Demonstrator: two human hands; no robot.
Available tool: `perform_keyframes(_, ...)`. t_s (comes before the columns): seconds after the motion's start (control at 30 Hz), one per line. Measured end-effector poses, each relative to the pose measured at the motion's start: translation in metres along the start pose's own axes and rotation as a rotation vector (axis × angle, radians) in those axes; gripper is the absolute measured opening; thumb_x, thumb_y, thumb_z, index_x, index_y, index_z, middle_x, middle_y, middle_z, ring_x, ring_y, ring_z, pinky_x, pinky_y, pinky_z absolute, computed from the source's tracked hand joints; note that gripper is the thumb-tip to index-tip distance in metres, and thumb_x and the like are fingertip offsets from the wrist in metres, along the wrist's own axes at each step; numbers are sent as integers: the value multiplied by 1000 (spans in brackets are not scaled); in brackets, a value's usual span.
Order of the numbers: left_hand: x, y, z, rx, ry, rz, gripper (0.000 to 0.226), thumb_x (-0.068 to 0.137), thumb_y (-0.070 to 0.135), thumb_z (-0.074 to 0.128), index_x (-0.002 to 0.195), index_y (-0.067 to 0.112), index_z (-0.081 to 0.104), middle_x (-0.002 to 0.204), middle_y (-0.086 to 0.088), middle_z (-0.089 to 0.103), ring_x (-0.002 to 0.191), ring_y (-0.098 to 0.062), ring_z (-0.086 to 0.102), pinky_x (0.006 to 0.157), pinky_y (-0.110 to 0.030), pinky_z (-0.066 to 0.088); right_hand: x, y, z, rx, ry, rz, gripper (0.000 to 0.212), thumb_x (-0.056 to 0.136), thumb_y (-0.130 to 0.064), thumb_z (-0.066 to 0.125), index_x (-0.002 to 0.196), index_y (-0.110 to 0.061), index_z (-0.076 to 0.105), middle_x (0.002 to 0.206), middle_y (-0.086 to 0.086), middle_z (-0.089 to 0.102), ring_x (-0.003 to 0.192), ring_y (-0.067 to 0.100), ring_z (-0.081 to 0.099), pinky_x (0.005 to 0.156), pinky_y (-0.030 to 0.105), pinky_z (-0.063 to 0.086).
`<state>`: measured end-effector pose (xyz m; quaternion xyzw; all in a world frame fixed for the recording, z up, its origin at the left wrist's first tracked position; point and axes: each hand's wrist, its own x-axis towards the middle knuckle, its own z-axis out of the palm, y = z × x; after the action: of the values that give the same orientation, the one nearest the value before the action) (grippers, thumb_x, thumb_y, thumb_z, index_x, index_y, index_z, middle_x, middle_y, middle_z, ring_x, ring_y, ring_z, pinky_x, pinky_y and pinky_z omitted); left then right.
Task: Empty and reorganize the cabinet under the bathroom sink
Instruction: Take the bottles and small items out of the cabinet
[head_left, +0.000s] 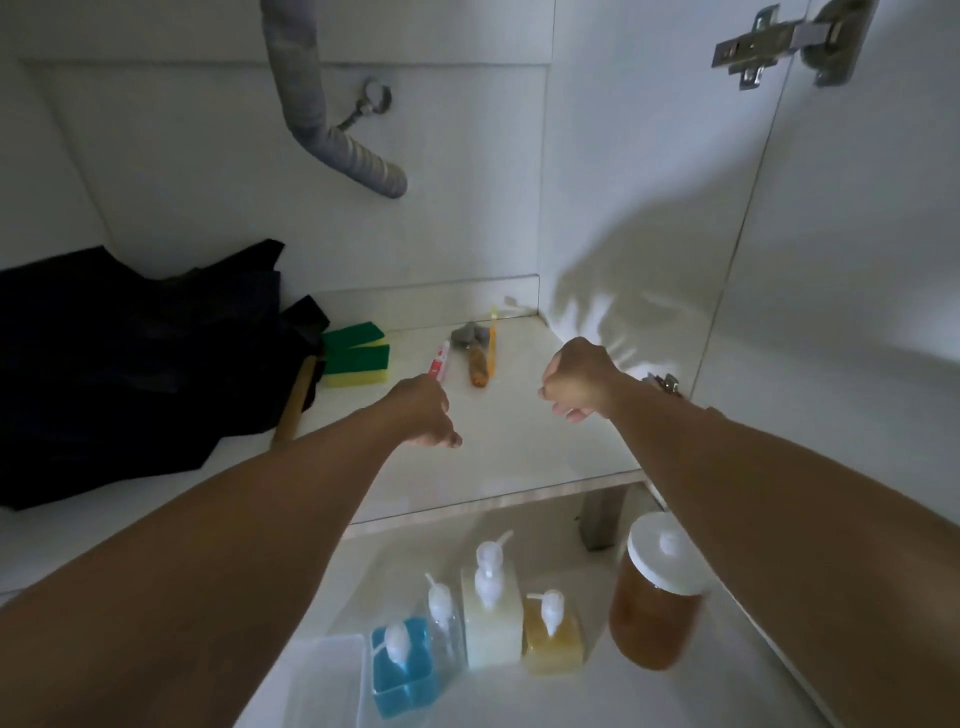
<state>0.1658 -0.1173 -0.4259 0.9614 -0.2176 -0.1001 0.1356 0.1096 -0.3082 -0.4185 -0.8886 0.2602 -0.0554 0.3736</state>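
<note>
Cabinet floor (519, 441) under grey drain hose (332, 140), left hand (426, 410) pinching red-white tube (439, 361), right hand (574, 379) fisted, holding nothing visible, sponges (356, 353) beside black cloth (130, 364), pump bottles (493, 618) below.

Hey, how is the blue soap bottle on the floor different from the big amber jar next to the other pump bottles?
The blue pump bottle is small and squarish; the amber jar is much larger and round. The bottle holds blue liquid, the jar amber-brown. The bottle sits at the left end of the row, the jar at the right end. The jar has a wide white lid; the bottle has only a pump head. Both stand upright on the floor outside the cabinet.
</note>
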Motion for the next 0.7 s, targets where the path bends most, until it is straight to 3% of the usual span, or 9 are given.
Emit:
perform_keyframes(0.07, 19, -9, 0, 10, 32, -37, 46, 78, 36, 79, 114, 13, 62, 112, -3, 59, 94, -19, 56, 81, -27, 47, 22, -4, 8, 8, 20, -3, 18, 80, -3, 63, 94, 2, 72, 77, 21, 73, 67, 31, 74, 65, 47, 62)
perform_keyframes(0.2, 62, -21, 4, 33, 142, -80, 58, 79, 33, 76, 129, 10, 56, 125, -7, 60, 107, -24, 59, 76, -27, 47, 63, -14, 23, 30, 47, -34, 17, 81, -1, 60, 95, 0, 70, 81, 19, 72, 68, 31, 74, 64, 46, 62)
perform_keyframes(0.37, 118, -26, 20, 66, 253, -117, 43, 91, 13, 55, 133, 8, 49, 135, -13, 49, 123, -27, 49, 84, -28, 44, 106, -21, 46, -18, -13, -87, 41, 86, -1, 44, 120, -11, 65, 119, 10, 61, 84, 32, 69, 75, 38, 61)
perform_keyframes(0.47, 146, -26, 27, 159, 301, -125, 41, 96, 16, 50, 135, 7, 45, 136, -13, 46, 123, -27, 49, 95, -31, 47, 129, -17, 59, -26, -10, -110, 37, 86, -1, 50, 119, -7, 66, 123, 12, 59, 102, 33, 64, 89, 43, 57)
perform_keyframes(0.6, 170, -25, 29, 170, 350, -190, 38, 99, 28, 47, 129, 4, 46, 130, -12, 52, 118, -25, 54, 89, -28, 46, 153, -18, 74, -72, 2, -164, 38, 88, -9, 57, 125, -16, 63, 129, 9, 59, 119, 28, 57, 96, 36, 51)
perform_keyframes(0.7, 183, -22, 32, 90, 329, -223, 44, 98, 37, 50, 125, 1, 47, 126, -15, 55, 116, -28, 56, 86, -30, 47, 165, -23, 82, -106, -104, -178, 40, 98, -17, 43, 136, -13, 55, 132, 13, 56, 118, 29, 57, 96, 34, 48)
